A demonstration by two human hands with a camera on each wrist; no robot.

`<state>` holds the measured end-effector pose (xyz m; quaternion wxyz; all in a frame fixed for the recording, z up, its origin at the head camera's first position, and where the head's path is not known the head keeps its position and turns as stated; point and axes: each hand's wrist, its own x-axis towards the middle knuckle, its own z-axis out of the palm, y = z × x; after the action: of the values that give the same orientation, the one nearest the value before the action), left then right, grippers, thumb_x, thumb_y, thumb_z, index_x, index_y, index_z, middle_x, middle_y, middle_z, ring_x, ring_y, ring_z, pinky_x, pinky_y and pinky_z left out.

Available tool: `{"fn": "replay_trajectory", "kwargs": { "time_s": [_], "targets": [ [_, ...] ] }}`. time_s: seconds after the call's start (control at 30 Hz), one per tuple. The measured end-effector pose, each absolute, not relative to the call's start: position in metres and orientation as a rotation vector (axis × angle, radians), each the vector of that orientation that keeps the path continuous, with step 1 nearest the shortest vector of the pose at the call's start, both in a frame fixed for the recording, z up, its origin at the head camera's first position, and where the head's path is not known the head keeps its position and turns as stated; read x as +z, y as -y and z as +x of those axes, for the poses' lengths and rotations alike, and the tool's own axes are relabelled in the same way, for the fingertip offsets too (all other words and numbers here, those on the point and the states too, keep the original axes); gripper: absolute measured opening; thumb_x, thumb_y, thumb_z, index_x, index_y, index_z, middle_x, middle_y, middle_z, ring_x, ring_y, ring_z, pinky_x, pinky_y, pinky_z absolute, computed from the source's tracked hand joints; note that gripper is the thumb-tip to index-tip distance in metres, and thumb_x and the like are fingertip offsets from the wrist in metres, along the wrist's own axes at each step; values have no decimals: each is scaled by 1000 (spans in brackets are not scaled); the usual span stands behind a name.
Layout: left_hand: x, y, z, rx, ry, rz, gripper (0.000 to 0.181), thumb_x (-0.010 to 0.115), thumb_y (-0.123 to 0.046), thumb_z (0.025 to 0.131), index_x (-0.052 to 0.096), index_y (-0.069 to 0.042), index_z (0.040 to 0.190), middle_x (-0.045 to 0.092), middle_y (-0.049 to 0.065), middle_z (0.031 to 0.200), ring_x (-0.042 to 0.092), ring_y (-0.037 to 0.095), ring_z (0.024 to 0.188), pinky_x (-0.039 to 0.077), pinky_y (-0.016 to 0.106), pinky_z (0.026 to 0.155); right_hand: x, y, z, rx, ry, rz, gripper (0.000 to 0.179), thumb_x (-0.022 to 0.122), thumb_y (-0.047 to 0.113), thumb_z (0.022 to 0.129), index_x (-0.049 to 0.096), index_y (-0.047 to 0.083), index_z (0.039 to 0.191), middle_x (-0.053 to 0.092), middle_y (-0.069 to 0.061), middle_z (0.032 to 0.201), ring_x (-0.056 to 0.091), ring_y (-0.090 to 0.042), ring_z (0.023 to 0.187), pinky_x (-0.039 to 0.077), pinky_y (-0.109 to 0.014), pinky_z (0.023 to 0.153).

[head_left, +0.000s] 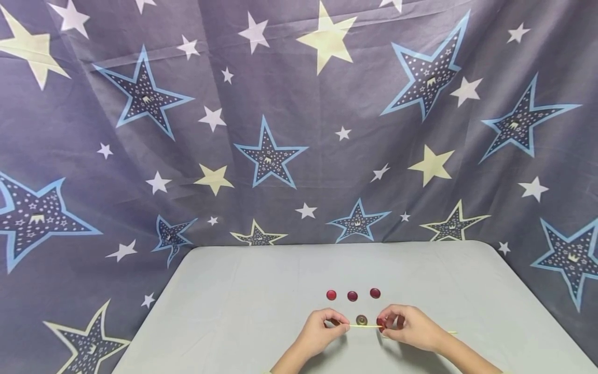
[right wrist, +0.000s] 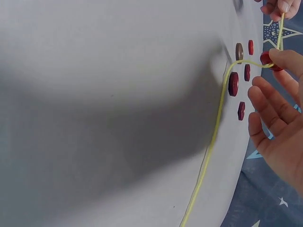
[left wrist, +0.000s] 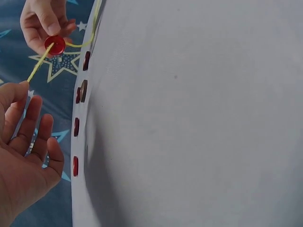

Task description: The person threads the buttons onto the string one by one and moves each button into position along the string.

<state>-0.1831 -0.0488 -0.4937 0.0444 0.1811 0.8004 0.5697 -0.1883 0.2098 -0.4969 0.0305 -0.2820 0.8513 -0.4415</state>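
Pinching a yellow cord (head_left: 366, 326) betw. thumb & index tip, the L hand (head_left: 324, 328) sits across from the R hand (head_left: 411, 327) in the head view; cord runs straight betw. them. R hand, thumb & fingers bent, grips a red button (head_left: 381, 323) on its side facing the L hand. Brown button (head_left: 361, 320) lies on the worktop (head_left: 243, 301) betw. the hands, just beyond the cord. Row of three buttons (head_left: 352, 296), red to dark red, lies farther out, beyond both hands.

Left wrist view: L hand part-open, only thumb & index closed on cord, other three fingers loosely spread. Cord goes from that pinch to middle of the gripped button, comes out on R hand's side & loops off toward worktop.

Right wrist view: R hand's thumb lies on the gripped button; remaining fingers relaxed, apart, approx. half open. Cord leaves button near the thumb, bends over, then trails along worktop past the hand. Another dark red button (right wrist: 233, 84) lies near R hand's fingertips, beside that bend.
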Motion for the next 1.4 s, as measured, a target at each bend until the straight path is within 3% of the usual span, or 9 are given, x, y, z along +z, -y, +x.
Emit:
{"fn": "replay_trajectory", "kwargs": {
  "time_s": [0.83,1.4],
  "targets": [
    [-519,52,-196,1665,-2413,550,8,70,-12,80,71,-3,81,69,9,82,54,-2,73,44,18,64,-502,-224,-188,-1322,-2618,-770,23,72,18,79,65,8,99,62,7,77,50,1,64,42,-20,55],
    [-519,57,-195,1657,-2349,585,10,71,-18,79,71,-8,80,65,-8,74,55,-2,71,45,19,67,-507,-243,-186,-1305,-2648,-815,21,71,13,78,64,7,96,61,8,74,48,3,61,41,-20,53]
  ]
}}
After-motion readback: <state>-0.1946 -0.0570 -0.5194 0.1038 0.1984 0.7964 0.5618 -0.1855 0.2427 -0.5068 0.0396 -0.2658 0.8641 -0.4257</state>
